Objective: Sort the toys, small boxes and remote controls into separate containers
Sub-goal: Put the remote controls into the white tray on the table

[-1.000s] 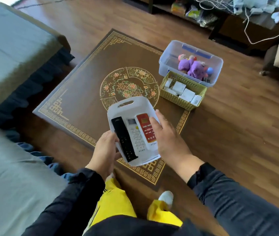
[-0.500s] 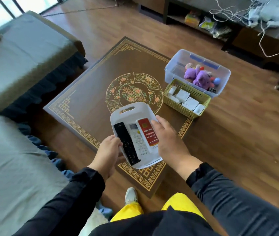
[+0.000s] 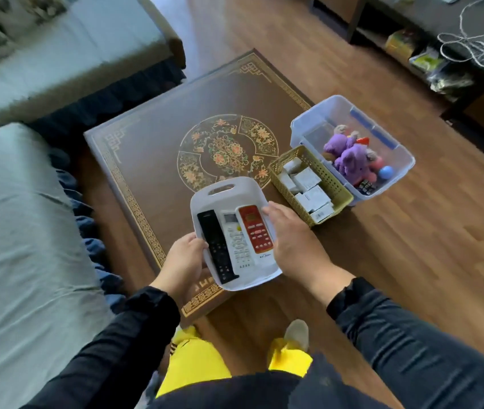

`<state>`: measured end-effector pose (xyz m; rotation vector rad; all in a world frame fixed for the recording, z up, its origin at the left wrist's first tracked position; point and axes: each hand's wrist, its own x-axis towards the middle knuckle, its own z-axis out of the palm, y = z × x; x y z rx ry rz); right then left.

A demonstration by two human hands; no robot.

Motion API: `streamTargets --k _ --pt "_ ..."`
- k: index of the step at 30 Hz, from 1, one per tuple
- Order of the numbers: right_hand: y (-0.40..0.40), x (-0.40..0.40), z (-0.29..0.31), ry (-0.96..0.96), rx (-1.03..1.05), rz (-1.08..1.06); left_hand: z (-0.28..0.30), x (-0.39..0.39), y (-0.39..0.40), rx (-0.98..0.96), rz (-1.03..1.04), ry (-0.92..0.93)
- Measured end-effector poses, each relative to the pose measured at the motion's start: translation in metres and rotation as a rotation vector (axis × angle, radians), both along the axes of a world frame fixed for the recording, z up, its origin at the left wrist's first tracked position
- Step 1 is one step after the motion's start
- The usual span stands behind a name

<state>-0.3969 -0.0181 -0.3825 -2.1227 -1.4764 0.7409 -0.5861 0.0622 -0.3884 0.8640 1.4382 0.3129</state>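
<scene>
Dark ornate table (image 3: 158,160) on wood floor, sofas at left. You hold white tray (image 3: 229,191) over table's near corner: left hand (image 3: 186,261) grips its left rim, right hand (image 3: 295,240) its right rim, fingers curled round. Black, white, red remote controls (image 3: 236,239) lie loose inside. Yellow basket (image 3: 283,163) of small boxes (image 3: 308,190) and clear bin (image 3: 403,172) of toys (image 3: 351,159) sit at right corner. Risk: tilt tray and remotes slide out.

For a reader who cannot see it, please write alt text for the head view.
Both hands, left hand and right hand, hold a white basket with three remote controls above a dark patterned table. Beside it stand a yellow basket of small boxes and a clear bin of toys.
</scene>
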Motion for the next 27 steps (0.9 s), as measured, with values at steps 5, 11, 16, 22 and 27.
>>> streamTargets --k 5,11,16,22,27 --pt "-0.022 0.033 -0.008 0.036 0.011 0.062 -0.011 0.028 -0.046 -0.017 0.082 0.001" --pt "-0.021 0.05 -0.009 0.085 0.022 0.102 -0.014 0.041 -0.048 -0.008 0.125 -0.03" --pt "-0.006 0.073 -0.001 0.097 -0.008 0.112 -0.018 0.062 -0.042 0.022 0.122 -0.055" --pt "0.02 0.114 -0.019 0.279 -0.157 0.109 -0.034 0.094 -0.029 0.012 0.195 -0.004" --pt "0.053 0.167 -0.038 0.362 -0.273 0.238 -0.046 0.145 -0.032 -0.033 0.364 0.035"
